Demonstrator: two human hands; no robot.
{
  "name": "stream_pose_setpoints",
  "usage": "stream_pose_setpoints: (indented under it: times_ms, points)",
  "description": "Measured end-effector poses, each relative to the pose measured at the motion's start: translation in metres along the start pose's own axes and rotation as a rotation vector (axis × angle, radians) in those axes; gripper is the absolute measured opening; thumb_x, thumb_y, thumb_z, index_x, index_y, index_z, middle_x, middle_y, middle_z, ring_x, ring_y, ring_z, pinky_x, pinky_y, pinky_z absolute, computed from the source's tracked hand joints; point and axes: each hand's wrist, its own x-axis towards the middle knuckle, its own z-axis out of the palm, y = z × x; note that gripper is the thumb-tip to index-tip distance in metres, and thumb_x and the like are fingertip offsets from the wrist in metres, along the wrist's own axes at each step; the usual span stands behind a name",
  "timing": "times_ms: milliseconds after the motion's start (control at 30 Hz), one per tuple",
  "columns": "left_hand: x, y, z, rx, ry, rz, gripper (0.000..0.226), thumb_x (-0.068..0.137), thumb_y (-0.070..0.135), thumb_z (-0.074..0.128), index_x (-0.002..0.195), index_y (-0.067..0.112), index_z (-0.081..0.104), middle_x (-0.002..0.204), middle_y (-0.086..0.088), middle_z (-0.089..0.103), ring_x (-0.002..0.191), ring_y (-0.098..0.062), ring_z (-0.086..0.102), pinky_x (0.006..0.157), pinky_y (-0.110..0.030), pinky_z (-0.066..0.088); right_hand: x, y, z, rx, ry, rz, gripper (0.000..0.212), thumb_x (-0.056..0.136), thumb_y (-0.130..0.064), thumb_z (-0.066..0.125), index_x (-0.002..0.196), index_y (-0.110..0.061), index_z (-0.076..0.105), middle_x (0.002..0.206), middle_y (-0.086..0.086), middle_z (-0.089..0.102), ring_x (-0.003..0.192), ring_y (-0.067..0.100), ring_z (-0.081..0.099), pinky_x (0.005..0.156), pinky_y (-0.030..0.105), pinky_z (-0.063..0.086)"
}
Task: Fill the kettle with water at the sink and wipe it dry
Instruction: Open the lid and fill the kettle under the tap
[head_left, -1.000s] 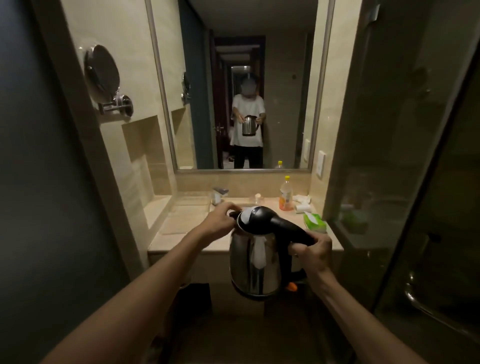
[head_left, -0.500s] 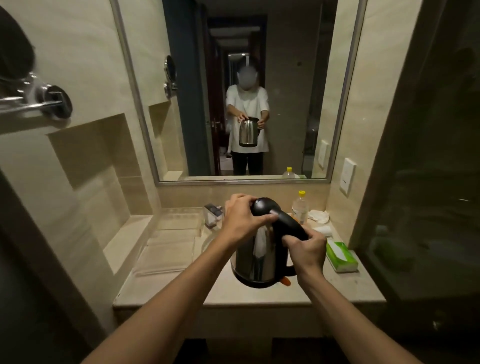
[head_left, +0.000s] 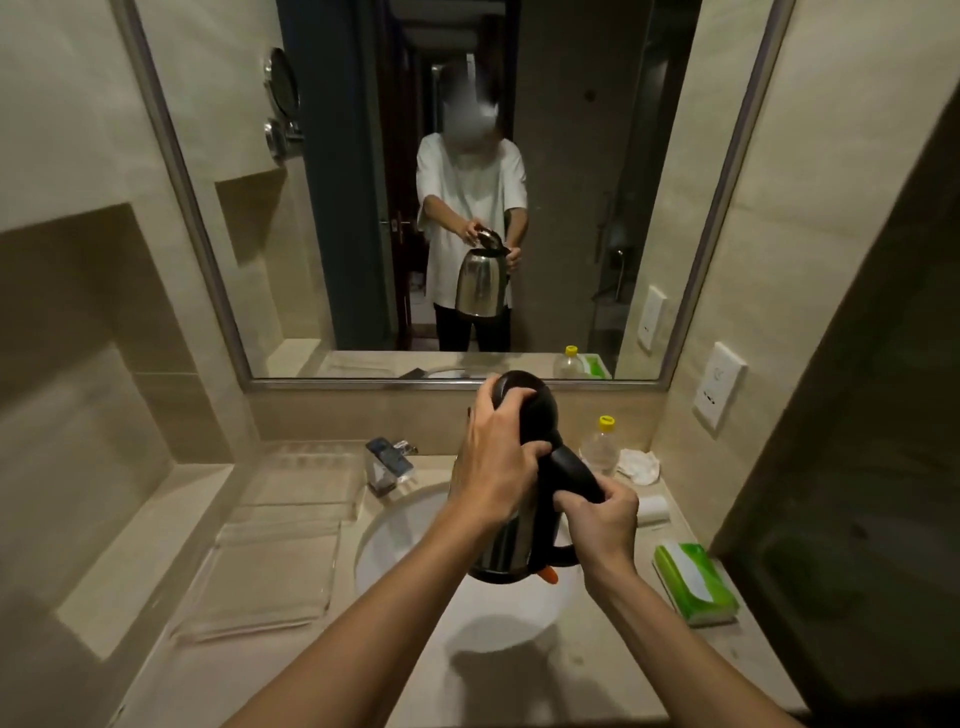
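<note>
Grip: left hand (head_left: 496, 462), right hand (head_left: 600, 525), one kettle (head_left: 501, 545).

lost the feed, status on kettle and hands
Left hand on the lid, right hand gripping the handle. Kettle held over the sink. Nothing blocks the tap.

Beige tiled walls (head_left: 67, 104), dimly lit. Framed mirror (head_left: 337, 234) is mounted above a beige stone worktop (head_left: 498, 691). A niche (head_left: 88, 322) is recessed in the left wall. A white socket (head_left: 719, 387) is fitted on the right wall, with a dark glass panel (head_left: 857, 493) beside it. A dark corridor is reflected in the mirror.
</note>
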Motion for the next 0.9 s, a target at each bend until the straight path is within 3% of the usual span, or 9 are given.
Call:
stream_pose_setpoints:
  times_ms: [67,167,367,533,633,767,900]
  points:
    - [0.011,-0.001,0.015,0.057,-0.013,-0.004,0.059,0.082,0.013,0.076,0.135,0.025,0.052,0.151,-0.002,0.036,0.137,-0.026,0.040,0.110,-0.043,0.042,0.018,0.007,0.000,0.001,-0.035,0.022,0.017,0.078,0.010,0.066,0.083,-0.005,0.073,0.069,0.009,0.067,0.064,0.019,0.059,0.054,0.028,0.051]
    - [0.025,0.002,0.031,0.128,-0.014,-0.009,0.057,0.085,0.009,0.071,0.137,0.021,0.053,0.154,-0.003,0.032,0.137,-0.028,0.042,0.112,-0.043,0.041,0.044,0.014,-0.005,-0.013,-0.104,0.024,0.016,0.079,0.013,0.065,0.084,-0.001,0.072,0.069,0.011,0.065,0.062,0.019,0.058,0.046,0.018,0.048]
    - [0.044,0.020,0.048,0.246,0.042,0.091,0.042,0.088,0.009,0.070,0.129,0.013,0.064,0.150,-0.007,0.039,0.137,-0.026,0.043,0.114,-0.038,0.036,0.086,0.016,-0.011,0.000,-0.228,0.014,0.026,0.078,0.017,0.063,0.069,-0.007,0.067,0.063,0.005,0.064,0.060,0.018,0.057,0.043,0.011,0.045]
    - [0.055,0.022,0.058,0.322,0.066,0.207,0.027,0.088,0.010,0.069,0.115,0.010,0.071,0.146,-0.011,0.044,0.133,-0.028,0.047,0.109,-0.039,0.044,0.106,0.021,-0.006,-0.037,-0.280,0.023,0.027,0.084,0.011,0.060,0.067,-0.008,0.067,0.062,0.003,0.064,0.064,0.018,0.057,0.052,0.022,0.045]
    - [0.063,0.015,0.066,0.328,0.055,0.233,0.021,0.091,0.012,0.067,0.111,0.008,0.074,0.148,-0.008,0.042,0.134,-0.024,0.045,0.109,-0.031,0.041,0.124,0.016,-0.002,-0.156,-0.451,0.074,0.024,0.083,0.008,0.061,0.067,-0.010,0.064,0.061,0.000,0.065,0.069,0.021,0.060,0.058,0.027,0.045]
    - [0.074,-0.005,0.068,0.303,-0.028,0.199,0.026,0.092,0.019,0.067,0.115,0.010,0.073,0.147,-0.002,0.041,0.132,-0.018,0.045,0.111,-0.030,0.042,0.131,0.020,0.007,-0.236,-0.610,0.223,0.015,0.087,0.001,0.065,0.080,-0.012,0.064,0.068,0.001,0.066,0.070,0.019,0.061,0.054,0.030,0.046]
    - [0.091,-0.027,0.049,0.147,-0.087,0.130,0.046,0.091,0.030,0.062,0.137,0.024,0.055,0.141,0.002,0.049,0.129,-0.014,0.048,0.109,-0.036,0.045,0.141,0.033,0.013,-0.266,-0.598,0.239,0.013,0.082,0.009,0.066,0.086,-0.003,0.071,0.078,0.008,0.073,0.087,0.028,0.068,0.066,0.036,0.052]
